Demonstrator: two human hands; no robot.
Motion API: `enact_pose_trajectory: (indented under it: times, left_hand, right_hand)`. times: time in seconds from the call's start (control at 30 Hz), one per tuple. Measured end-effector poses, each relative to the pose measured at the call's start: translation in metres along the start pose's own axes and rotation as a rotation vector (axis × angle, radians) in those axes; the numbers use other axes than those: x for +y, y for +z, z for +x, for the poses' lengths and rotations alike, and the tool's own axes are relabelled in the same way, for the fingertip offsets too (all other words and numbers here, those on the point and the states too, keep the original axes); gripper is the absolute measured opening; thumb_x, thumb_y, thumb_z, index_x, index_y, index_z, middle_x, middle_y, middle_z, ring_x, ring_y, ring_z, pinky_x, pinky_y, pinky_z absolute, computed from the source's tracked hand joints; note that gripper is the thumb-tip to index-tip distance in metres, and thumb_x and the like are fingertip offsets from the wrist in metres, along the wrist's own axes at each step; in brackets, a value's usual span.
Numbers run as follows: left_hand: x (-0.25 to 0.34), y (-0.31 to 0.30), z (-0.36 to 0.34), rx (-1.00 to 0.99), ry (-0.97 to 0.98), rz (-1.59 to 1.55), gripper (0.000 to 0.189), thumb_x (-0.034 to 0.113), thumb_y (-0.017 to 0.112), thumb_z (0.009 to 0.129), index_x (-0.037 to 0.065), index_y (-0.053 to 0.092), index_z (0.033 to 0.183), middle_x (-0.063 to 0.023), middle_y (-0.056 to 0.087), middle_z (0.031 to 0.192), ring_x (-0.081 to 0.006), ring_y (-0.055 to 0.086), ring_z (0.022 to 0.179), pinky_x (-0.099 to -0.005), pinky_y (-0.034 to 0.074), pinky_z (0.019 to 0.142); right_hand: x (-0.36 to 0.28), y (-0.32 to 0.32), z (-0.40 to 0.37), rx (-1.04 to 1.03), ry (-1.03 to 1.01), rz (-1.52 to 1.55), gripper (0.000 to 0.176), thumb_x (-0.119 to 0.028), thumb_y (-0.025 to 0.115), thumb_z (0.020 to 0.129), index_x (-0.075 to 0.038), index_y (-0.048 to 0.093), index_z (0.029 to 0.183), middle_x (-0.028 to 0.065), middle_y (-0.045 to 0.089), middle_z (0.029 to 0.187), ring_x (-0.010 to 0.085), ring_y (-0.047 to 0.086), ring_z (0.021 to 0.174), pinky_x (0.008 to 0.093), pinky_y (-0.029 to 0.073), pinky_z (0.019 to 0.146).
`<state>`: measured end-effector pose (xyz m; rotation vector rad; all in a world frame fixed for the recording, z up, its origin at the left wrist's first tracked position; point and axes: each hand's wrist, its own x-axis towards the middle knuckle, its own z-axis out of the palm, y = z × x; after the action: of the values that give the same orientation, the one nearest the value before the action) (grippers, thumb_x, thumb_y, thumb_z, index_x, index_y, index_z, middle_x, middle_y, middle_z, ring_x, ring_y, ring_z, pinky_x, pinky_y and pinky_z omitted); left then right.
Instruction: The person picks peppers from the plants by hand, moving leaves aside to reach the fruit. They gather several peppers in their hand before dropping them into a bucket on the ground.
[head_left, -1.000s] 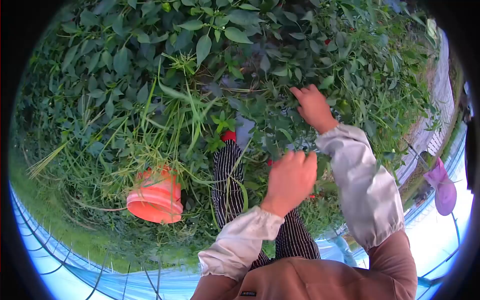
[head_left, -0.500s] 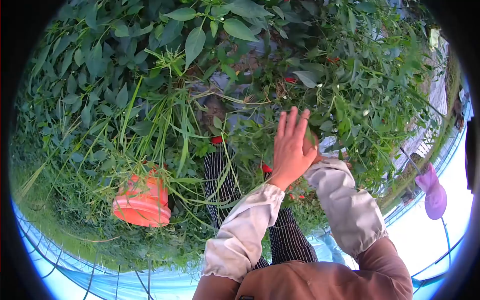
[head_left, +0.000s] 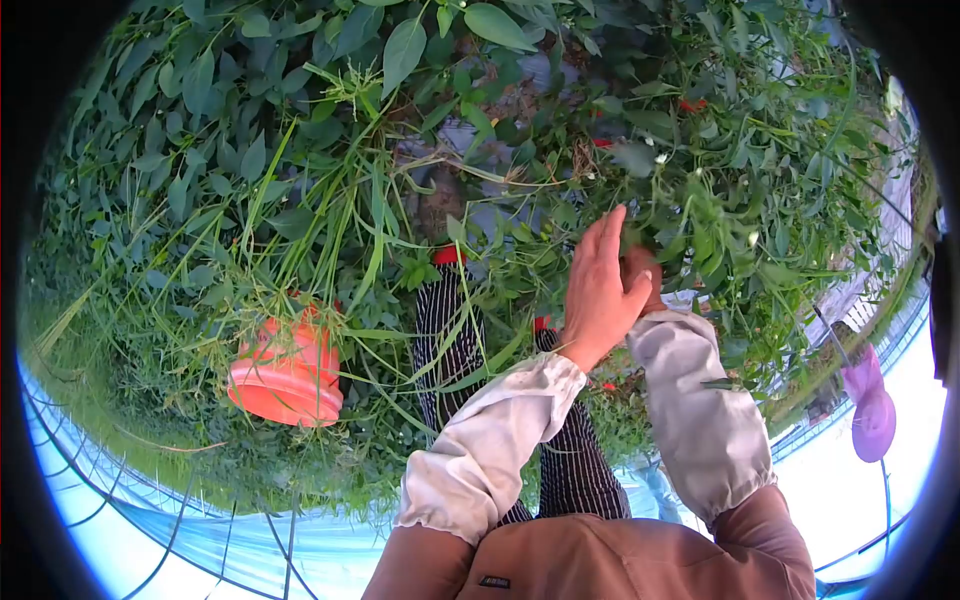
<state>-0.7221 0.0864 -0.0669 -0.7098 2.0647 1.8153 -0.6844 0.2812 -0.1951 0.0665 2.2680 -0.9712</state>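
Observation:
My left hand (head_left: 598,298) is open, its fingers straight and close together, pointing up into the pepper plants (head_left: 700,225). The thumb side lies against or just in front of my right hand (head_left: 648,278). That hand is partly hidden behind the left one and looks curled among the leaves; what it holds, if anything, does not show. Leaves right beside it are smeared by motion. Small white flowers and a few red spots, perhaps peppers, show in the foliage around both hands.
An orange-red bucket (head_left: 288,375) lies tilted among long grass (head_left: 330,225) at the left. My striped trouser legs (head_left: 440,335) stand between the plants. Pale ground sheeting (head_left: 890,225) runs along the right. A purple bag-like thing (head_left: 870,410) hangs at the far right.
Both hands have moved slightly right in the view, and the left fingers have come closer together. The leaves by my right hand have shifted. The whole scene has tilted slightly with my head.

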Motion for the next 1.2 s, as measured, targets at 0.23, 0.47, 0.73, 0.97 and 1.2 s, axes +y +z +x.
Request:
enact_pose_trajectory:
  times: [0.23, 0.47, 0.73, 0.97, 1.2]
  left_hand:
    - [-0.043, -0.008, -0.033, 0.444, -0.356, -0.453, 0.026, 0.014, 0.062, 0.09, 0.003, 0.052, 0.111, -0.0053, 0.054, 0.103, -0.0169, 0.052, 0.096, -0.0287, 0.041, 0.089]
    - [-0.077, -0.013, -0.079, 0.591, -1.16, -1.093, 0.031, 0.039, 0.056, 0.092, 0.01, 0.047, 0.099, 0.0001, 0.042, 0.079, -0.0119, 0.046, 0.067, -0.027, 0.041, 0.054]
    - [-0.106, -0.009, -0.049, 0.481, -1.113, -1.134, 0.05, 0.054, 0.055, 0.091, 0.011, 0.053, 0.117, -0.0049, 0.057, 0.104, -0.0169, 0.055, 0.093, -0.0395, 0.04, 0.091]
    - [-0.088, -0.017, -0.041, 0.547, -0.878, -1.429, 0.045, 0.027, 0.067, 0.09, 0.009, 0.05, 0.128, -0.0036, 0.06, 0.118, -0.0175, 0.059, 0.103, -0.0348, 0.048, 0.088]
    - [-0.058, -0.017, -0.041, 0.567, -0.478, -1.019, 0.026, 0.007, 0.06, 0.093, 0.004, 0.059, 0.118, -0.0034, 0.064, 0.111, -0.012, 0.057, 0.098, -0.028, 0.046, 0.086]
  right_hand:
    - [-0.03, -0.049, 0.013, -0.059, -0.052, -0.288, 0.057, 0.002, 0.052, 0.076, -0.009, 0.053, 0.132, 0.0207, 0.058, 0.124, 0.0372, 0.054, 0.118, 0.038, 0.041, 0.102]
    - [0.001, -0.064, 0.037, -0.043, -0.142, -0.208, 0.061, 0.005, 0.051, 0.076, -0.011, 0.051, 0.135, 0.0192, 0.054, 0.132, 0.0346, 0.049, 0.124, 0.0359, 0.035, 0.106]
    - [0.004, -0.069, 0.042, 0.026, -0.201, -0.189, 0.058, 0.003, 0.054, 0.076, -0.011, 0.055, 0.132, 0.0193, 0.061, 0.119, 0.0354, 0.056, 0.116, 0.0354, 0.038, 0.102]
    - [-0.039, -0.069, 0.032, 0.075, -0.24, -0.43, 0.055, 0.005, 0.055, 0.075, -0.008, 0.056, 0.129, 0.0201, 0.06, 0.121, 0.0371, 0.055, 0.116, 0.0385, 0.039, 0.103]
    - [-0.051, -0.062, 0.038, -0.043, -0.068, -0.354, 0.062, 0.003, 0.054, 0.075, -0.016, 0.051, 0.135, 0.016, 0.056, 0.129, 0.0337, 0.05, 0.121, 0.0373, 0.036, 0.105]
